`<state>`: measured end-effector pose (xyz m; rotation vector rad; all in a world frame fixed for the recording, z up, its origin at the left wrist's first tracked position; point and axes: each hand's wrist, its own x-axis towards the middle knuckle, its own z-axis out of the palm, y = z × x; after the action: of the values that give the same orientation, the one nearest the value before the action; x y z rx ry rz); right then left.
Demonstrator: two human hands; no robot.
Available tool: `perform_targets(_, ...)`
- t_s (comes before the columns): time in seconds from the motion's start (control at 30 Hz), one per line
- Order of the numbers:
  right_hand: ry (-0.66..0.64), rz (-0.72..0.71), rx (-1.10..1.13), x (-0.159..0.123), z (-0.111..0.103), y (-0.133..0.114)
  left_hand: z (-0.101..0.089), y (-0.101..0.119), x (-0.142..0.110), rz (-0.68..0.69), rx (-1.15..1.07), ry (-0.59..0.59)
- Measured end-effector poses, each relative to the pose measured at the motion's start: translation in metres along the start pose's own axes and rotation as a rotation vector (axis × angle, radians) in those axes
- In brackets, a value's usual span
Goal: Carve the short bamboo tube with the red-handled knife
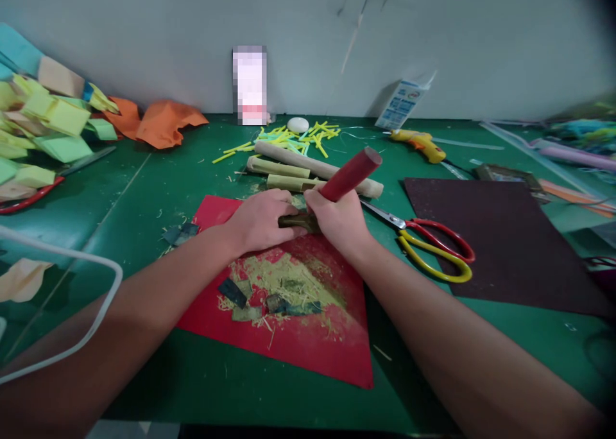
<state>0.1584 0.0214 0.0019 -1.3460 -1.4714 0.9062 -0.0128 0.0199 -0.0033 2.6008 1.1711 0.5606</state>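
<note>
My left hand (262,219) is closed round a short brown-green bamboo piece (301,221), pressing it down on a red sheet (332,355). In my right hand (339,217) is a tool with a thick round red handle (351,172), tilted up and to the right. Its working end is hidden behind the hand, right by the bamboo. Bamboo shavings and dust (283,272) lie on the sheet in front of my hands, with several dark flat chips (276,303) among them. Just beyond are cut bamboo lengths (279,167) and a pale wooden stick (308,160).
Right of my hand lie scissors (433,243) with red and yellow handles, partly on a dark sheet (505,246). A yellow glue gun (418,145), yellow straw pieces (322,137) and a phone (249,86) are at the back. Folded paper (52,115) piles up left. A white wire frame (113,285) crosses near my left forearm.
</note>
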Motion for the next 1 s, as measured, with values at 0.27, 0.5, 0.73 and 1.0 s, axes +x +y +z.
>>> perform_targets(0.27, -0.027, -0.038, -0.078, -0.01, 0.003, 0.001, 0.0, -0.004, 0.0, 0.054, -0.07, -0.008)
perform_targets(0.5, 0.043, -0.09, -0.005, -0.007, 0.003, 0.003, 0.0, -0.002, 0.0, 0.013, -0.023, -0.007)
perform_targets(0.73, 0.045, -0.069, -0.03, -0.005, 0.004, 0.005, -0.001, 0.0, 0.0, 0.009, 0.003, -0.008)
perform_targets(1.0, 0.065, -0.083, -0.036, -0.004, 0.005, 0.006, 0.0, -0.001, 0.0, 0.014, 0.011, -0.01)
